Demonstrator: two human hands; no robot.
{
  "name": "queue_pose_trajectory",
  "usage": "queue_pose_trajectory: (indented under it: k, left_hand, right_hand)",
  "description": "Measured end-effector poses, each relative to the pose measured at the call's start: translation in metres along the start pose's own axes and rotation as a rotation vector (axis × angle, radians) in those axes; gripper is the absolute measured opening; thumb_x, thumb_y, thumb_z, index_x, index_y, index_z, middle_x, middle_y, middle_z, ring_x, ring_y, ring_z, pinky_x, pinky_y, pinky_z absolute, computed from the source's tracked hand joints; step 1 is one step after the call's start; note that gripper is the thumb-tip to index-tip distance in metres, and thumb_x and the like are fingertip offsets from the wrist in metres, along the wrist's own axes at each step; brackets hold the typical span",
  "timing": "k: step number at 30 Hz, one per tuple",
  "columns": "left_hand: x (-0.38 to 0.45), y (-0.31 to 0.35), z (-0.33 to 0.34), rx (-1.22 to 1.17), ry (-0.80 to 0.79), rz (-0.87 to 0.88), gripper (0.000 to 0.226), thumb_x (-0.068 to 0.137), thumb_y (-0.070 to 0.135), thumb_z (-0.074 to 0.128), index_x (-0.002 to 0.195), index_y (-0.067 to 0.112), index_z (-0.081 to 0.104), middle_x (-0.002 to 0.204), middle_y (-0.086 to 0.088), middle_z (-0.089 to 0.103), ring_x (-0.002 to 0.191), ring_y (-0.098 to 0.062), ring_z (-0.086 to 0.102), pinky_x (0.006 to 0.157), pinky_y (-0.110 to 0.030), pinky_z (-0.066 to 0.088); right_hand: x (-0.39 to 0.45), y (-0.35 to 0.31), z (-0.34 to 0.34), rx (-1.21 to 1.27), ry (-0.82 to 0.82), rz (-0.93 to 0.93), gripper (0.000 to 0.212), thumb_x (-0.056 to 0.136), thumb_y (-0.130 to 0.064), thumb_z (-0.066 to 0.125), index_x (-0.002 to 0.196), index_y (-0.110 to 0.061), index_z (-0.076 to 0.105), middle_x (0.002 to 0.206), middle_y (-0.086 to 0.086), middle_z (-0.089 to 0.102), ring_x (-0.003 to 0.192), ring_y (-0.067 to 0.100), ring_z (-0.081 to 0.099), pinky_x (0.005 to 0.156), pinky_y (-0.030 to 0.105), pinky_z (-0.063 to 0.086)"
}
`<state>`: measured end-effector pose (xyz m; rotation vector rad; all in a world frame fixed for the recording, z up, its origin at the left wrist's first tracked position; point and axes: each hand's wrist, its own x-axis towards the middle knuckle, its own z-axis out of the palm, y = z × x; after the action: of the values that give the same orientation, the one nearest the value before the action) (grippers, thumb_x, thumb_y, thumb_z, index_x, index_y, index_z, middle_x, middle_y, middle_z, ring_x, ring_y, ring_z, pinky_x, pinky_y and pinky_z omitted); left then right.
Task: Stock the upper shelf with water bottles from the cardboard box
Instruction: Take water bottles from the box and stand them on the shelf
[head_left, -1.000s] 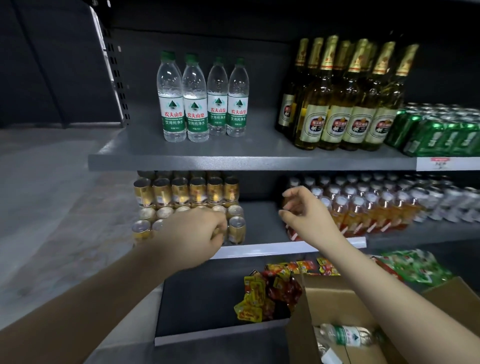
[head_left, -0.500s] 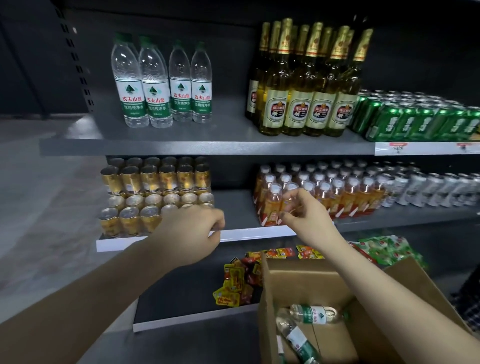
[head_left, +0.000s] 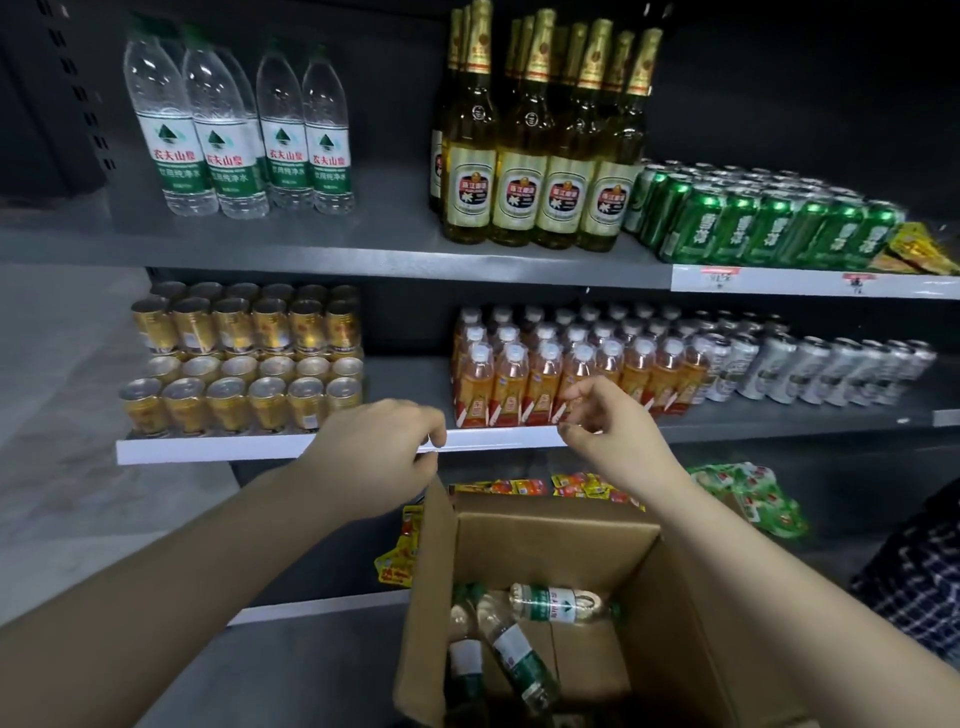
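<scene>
Dark upper shelf (head_left: 322, 244): four water bottles (head_left: 239, 130) at 10 o'clock. Cardboard box (head_left: 561, 535) at 6 holds more. Left hand (head_left: 374, 457), right hand (head_left: 608, 431) loosely curled, empty.

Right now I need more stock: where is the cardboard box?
In the head view, the cardboard box sits open at bottom centre-right, below both hands, before the lowest shelf's snack packets, water bottles inside.

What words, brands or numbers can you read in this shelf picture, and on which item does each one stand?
"农夫山泉" and "饮用纯净水": water bottles on the upper shelf.
"珠江啤酒", only roughly legible: beer bottles.
Green cans: large characters, too blurred.
Price tags: too small.
Bottles in the cardboard box, gold cans, snack packets: unreadable.
</scene>
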<state>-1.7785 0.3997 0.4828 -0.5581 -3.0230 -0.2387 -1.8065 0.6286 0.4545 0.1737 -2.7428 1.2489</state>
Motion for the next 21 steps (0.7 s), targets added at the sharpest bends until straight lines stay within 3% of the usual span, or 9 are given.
queue_pose_trajectory:
  k: [3, 14, 18, 21]
  left_hand:
    - [0.001, 0.02, 0.006, -0.005, 0.011, 0.003, 0.023, 0.092, 0.027, 0.042, 0.111, 0.027, 0.055, 0.114, 0.007, 0.059, 0.102, -0.013, 0.054, 0.076, -0.03, 0.047]
    - [0.002, 0.061, 0.042, -0.105, -0.029, 0.022, 0.021, 0.093, 0.024, 0.044, 0.108, 0.026, 0.057, 0.11, 0.009, 0.06, 0.102, -0.011, 0.053, 0.082, -0.027, 0.044]
    - [0.005, 0.063, 0.06, -0.146, 0.006, 0.068, 0.023, 0.091, 0.023, 0.046, 0.111, 0.022, 0.057, 0.106, 0.005, 0.064, 0.099, -0.013, 0.056, 0.08, -0.028, 0.046]
    - [0.009, 0.062, 0.072, -0.187, -0.005, 0.084, 0.023, 0.091, 0.022, 0.048, 0.112, 0.021, 0.057, 0.101, 0.003, 0.066, 0.092, -0.015, 0.059, 0.075, -0.03, 0.048]
  right_hand:
    - [-0.01, 0.013, -0.013, -0.007, -0.01, 0.008, 0.023, 0.085, -0.01, 0.06, 0.105, -0.018, 0.051, 0.086, 0.003, 0.058, 0.068, 0.016, 0.054, 0.065, 0.035, 0.05]
    - [-0.032, 0.07, -0.026, -0.041, -0.038, 0.099, 0.024, 0.083, -0.009, 0.063, 0.101, -0.019, 0.049, 0.079, 0.002, 0.061, 0.074, 0.018, 0.058, 0.071, 0.031, 0.048]
    - [-0.032, 0.088, -0.019, -0.064, -0.022, 0.117, 0.024, 0.084, -0.011, 0.062, 0.104, -0.018, 0.05, 0.081, -0.003, 0.057, 0.072, 0.008, 0.053, 0.062, 0.018, 0.042]
    - [-0.032, 0.103, -0.011, -0.086, -0.018, 0.137, 0.025, 0.084, -0.01, 0.061, 0.106, -0.015, 0.051, 0.083, -0.001, 0.058, 0.069, 0.008, 0.053, 0.06, 0.021, 0.041]
